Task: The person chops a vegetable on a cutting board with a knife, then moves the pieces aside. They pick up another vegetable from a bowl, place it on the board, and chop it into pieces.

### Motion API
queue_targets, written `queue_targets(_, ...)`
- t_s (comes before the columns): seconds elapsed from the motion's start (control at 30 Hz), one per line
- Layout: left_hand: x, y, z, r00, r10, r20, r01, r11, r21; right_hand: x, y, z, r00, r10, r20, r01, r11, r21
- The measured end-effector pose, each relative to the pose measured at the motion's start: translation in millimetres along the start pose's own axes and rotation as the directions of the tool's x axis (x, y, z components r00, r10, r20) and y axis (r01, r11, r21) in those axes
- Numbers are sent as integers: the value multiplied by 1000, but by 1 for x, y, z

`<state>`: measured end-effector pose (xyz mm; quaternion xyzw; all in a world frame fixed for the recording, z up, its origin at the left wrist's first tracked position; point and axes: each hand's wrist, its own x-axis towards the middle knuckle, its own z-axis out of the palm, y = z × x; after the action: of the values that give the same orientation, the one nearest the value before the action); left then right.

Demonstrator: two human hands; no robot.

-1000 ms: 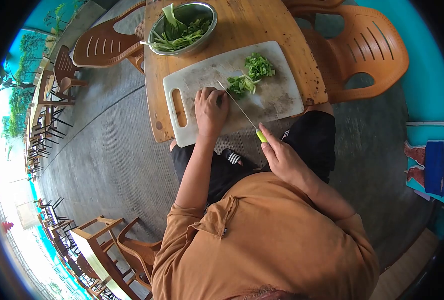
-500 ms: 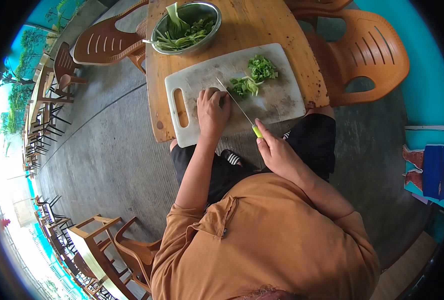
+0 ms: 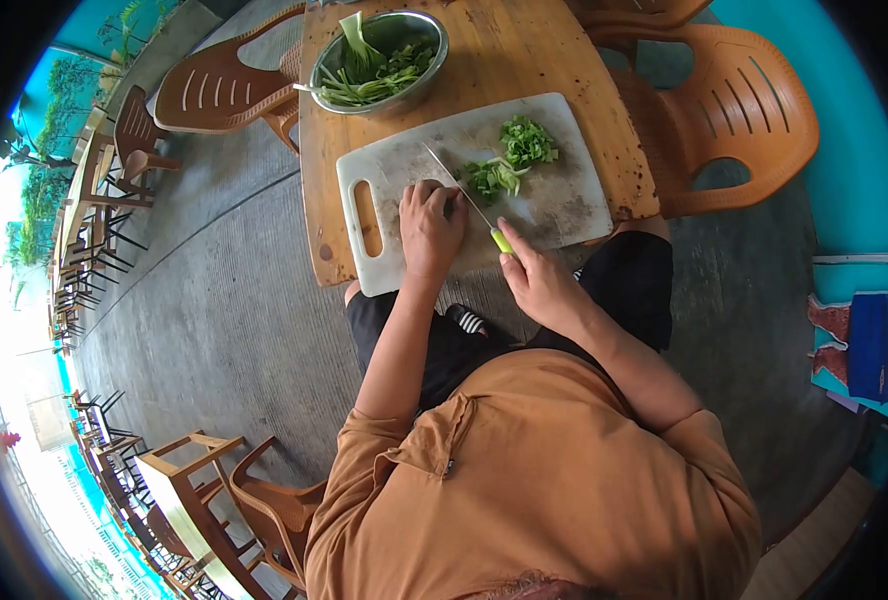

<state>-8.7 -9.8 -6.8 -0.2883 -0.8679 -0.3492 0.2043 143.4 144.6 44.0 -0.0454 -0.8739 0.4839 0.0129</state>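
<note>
My right hand [image 3: 547,287] grips a knife [image 3: 461,187] by its yellow-green handle, index finger stretched along the top. The thin blade slants up and left across a white cutting board [image 3: 574,218], close beside the fingers of my left hand [image 3: 430,232]. That hand rests on the board with its fingers curled under; whatever they hold is hidden. Just right of the blade lies a small heap of chopped greens [image 3: 491,180], pale and green pieces mixed. A darker green chopped pile [image 3: 530,141] sits behind it, to the right.
Behind the board stands a metal bowl [image 3: 435,72] of leafy green stalks, on a wooden table [image 3: 504,55]. Brown plastic chairs flank the table, one at the right [image 3: 739,115] and one at the left [image 3: 214,90]. My legs are under the near edge.
My right hand and the knife have moved forward and slightly left, so the blade reaches farther past my left fingers. The left hand stays curled in nearly the same spot on the board.
</note>
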Motion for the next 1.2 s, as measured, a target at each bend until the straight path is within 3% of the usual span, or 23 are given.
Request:
queue_targets(0.17, 0, -3, 3, 1000, 11, 2, -11, 1000, -4, -37, -2, -17, 1000, 11, 23, -12, 999, 37)
queue_targets(0.33, -2, -3, 3, 999, -33, 16, 33, 999, -5, -59, -7, -33, 986, 130, 107, -144, 981, 133)
queue_targets(0.57, -3, -1, 2, 1000, -22, 2, 22, 1000, 9, -62, -12, -35, 994, 76, 83, -88, 985, 150)
queue_targets(0.63, -3, -1, 1, 1000, -21, 0, 21, 1000, 6, -60, -18, -39, 958, 206, 199, -234, 964, 128)
queue_targets(0.67, -3, -1, 1, 1000, -20, 2, 20, 1000, 3, -61, -14, -35, 958, 205, 201, -234, 964, 129)
queue_targets(0.73, -4, -3, 1, 1000, -17, 3, 17, 1000, 3, -64, -4, -26, 999, -9, 42, 2, 988, 154)
queue_targets(1.07, -3, -4, 2, 1000, 4, -7, -4, 1000, 0, -68, 4, -18, 999, -50, 13, 48, 990, 129)
queue_targets(1.13, -4, -5, 3, 1000, -2, -7, 2, 1000, -1, -65, -4, -23, 991, 75, 110, -89, 988, 127)
queue_targets(1.2, -4, -5, 3, 1000, -5, -8, 5, 1000, -1, -63, 1, -17, 993, 63, 95, -74, 991, 109)
